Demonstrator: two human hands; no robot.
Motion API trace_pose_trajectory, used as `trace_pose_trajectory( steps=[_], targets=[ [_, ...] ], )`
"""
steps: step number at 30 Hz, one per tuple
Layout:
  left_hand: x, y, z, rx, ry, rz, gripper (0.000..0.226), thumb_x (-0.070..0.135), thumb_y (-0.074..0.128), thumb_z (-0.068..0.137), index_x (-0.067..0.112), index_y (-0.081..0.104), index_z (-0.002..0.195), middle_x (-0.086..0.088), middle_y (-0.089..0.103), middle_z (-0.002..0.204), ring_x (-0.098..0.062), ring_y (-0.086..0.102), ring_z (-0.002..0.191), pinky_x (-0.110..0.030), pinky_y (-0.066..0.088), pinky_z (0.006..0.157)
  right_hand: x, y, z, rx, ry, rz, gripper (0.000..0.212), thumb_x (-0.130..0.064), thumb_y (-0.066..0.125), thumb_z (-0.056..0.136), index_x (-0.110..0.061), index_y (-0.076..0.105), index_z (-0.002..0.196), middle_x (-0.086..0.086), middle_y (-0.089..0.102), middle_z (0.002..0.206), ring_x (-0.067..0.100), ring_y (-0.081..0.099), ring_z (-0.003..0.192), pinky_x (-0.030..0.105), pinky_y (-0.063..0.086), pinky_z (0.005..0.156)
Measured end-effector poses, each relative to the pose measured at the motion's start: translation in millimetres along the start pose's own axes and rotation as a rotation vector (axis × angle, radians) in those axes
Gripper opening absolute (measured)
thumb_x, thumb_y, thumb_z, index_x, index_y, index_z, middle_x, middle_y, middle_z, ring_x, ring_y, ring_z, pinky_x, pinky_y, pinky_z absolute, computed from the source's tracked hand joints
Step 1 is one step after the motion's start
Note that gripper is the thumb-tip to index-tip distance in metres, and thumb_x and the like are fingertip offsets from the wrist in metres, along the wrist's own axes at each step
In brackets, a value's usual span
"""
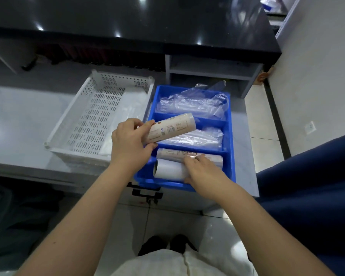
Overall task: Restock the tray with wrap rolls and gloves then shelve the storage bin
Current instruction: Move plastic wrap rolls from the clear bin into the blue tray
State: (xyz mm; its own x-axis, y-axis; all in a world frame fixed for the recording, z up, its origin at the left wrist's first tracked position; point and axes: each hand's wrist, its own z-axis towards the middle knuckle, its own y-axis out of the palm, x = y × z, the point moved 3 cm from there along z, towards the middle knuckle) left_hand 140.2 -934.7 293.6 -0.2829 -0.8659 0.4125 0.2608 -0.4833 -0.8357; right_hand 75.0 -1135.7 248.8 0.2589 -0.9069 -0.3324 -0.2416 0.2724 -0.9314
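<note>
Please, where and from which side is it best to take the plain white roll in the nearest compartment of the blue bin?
Probably grip the plain white roll around its middle, from above. It lies on its side across the blue plastic bin, walls close at both ends.

On the bench (18, 120) two containers stand side by side, touching or nearly so: the perforated bin (92, 114) at 9 o'clock of the divided tray (230, 136). The tray has three compartments in a row from 12 to 6 o'clock. The far one holds loose plastic gloves (191, 102); the middle one holds more plastic film (199, 137); the near one holds two wrap rolls (167, 170) lying crosswise, one behind the other. The right hand (201, 170) rests on these. The left hand (129, 144) holds a third roll (171, 127) above the tray's 9 o'clock side (over the far and middle compartments). Open shelves (209, 71) lie beyond the tray at 12 o'clock.
</note>
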Motion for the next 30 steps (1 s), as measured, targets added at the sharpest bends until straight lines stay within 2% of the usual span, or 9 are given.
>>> trace_pose_trajectory(
  steps=[2,5,8,10,12,17,23,28,30],
  targets=[
    [-1.4,-4.3,2.0,-0.001,0.001,-0.006,0.063,0.023,0.085,0.063,0.024,0.064,0.122,-0.006,0.057,0.105,-0.028,0.050,0.094,-0.042,0.039,0.082,-4.4,-1.0,-5.2,0.019,0.037,0.073,0.043,-0.038,0.063,0.084,-0.033,0.037,0.117,0.001,0.056,0.121,0.018,0.052,0.103,0.039,0.050,0.082],
    [-4.2,-10.1,1.0,-0.017,-0.003,0.000,0.063,0.022,0.085,0.063,0.024,0.064,0.122,-0.006,0.057,0.106,-0.029,0.050,0.096,-0.043,0.039,0.083,-15.4,-7.2,-10.4,0.121,0.020,0.098,0.052,-0.036,0.066,0.083,-0.036,0.035,0.125,-0.004,0.054,0.124,0.015,0.050,0.108,0.038,0.048,0.086],
    [-8.3,-15.8,-0.5,-0.033,-0.006,-0.002,0.063,0.022,0.085,0.064,0.024,0.064,0.123,-0.007,0.057,0.106,-0.029,0.050,0.097,-0.046,0.041,0.085,-26.0,-24.7,-14.6,0.237,-0.061,-0.017,0.054,-0.025,0.072,0.079,-0.026,0.045,0.126,0.000,0.057,0.123,0.021,0.050,0.110,0.039,0.043,0.093],
    [-10.0,-18.1,-0.8,-0.050,-0.003,0.008,0.062,0.024,0.085,0.064,0.024,0.064,0.122,-0.007,0.058,0.106,-0.029,0.051,0.097,-0.047,0.044,0.085,-27.4,-40.6,-19.8,0.306,-0.080,-0.096,0.050,-0.017,0.076,0.074,-0.017,0.056,0.120,0.006,0.061,0.118,0.030,0.054,0.105,0.044,0.044,0.091],
    [-7.9,-17.6,-2.4,-0.075,0.008,0.006,0.062,0.024,0.085,0.064,0.024,0.065,0.122,-0.007,0.058,0.106,-0.030,0.052,0.096,-0.048,0.045,0.083,-21.8,-56.3,-28.3,0.389,-0.051,-0.092,0.049,-0.012,0.077,0.072,-0.013,0.061,0.118,0.008,0.062,0.118,0.033,0.055,0.106,0.046,0.043,0.092],
    [19.9,0.7,-16.9,-0.224,0.109,0.012,0.062,0.033,0.082,0.066,0.029,0.062,0.125,-0.003,0.058,0.109,-0.027,0.050,0.100,-0.042,0.043,0.086,11.2,-93.9,-54.9,0.561,0.120,-0.003,0.052,-0.018,0.075,0.080,-0.021,0.052,0.127,0.002,0.055,0.129,0.023,0.045,0.118,0.039,0.033,0.102],
    [57.9,44.4,-45.9,-0.507,0.222,0.038,0.065,0.042,0.070,0.076,0.033,0.049,0.136,0.001,0.050,0.119,-0.023,0.045,0.110,-0.040,0.037,0.097,28.8,-95.6,-62.2,0.555,0.234,-0.033,0.048,-0.020,0.071,0.082,-0.025,0.049,0.125,0.000,0.053,0.128,0.021,0.042,0.117,0.041,0.033,0.102],
    [51.4,51.2,-58.9,-0.509,0.231,-0.051,0.039,0.039,0.055,0.088,0.031,0.056,0.126,0.005,0.051,0.116,-0.018,0.042,0.109,-0.035,0.037,0.095,27.9,-78.3,-55.4,0.494,0.272,-0.023,0.046,-0.022,0.070,0.083,-0.027,0.048,0.123,-0.002,0.053,0.126,0.020,0.043,0.114,0.038,0.035,0.100],
    [46.0,47.5,-61.2,-0.471,0.227,-0.041,0.038,0.038,0.055,0.088,0.030,0.057,0.125,0.005,0.053,0.117,-0.017,0.043,0.111,-0.036,0.037,0.096,27.3,-72.4,-50.2,0.474,0.268,-0.017,0.047,-0.024,0.071,0.083,-0.028,0.047,0.123,-0.003,0.053,0.126,0.019,0.043,0.113,0.038,0.035,0.099]
  ],
)
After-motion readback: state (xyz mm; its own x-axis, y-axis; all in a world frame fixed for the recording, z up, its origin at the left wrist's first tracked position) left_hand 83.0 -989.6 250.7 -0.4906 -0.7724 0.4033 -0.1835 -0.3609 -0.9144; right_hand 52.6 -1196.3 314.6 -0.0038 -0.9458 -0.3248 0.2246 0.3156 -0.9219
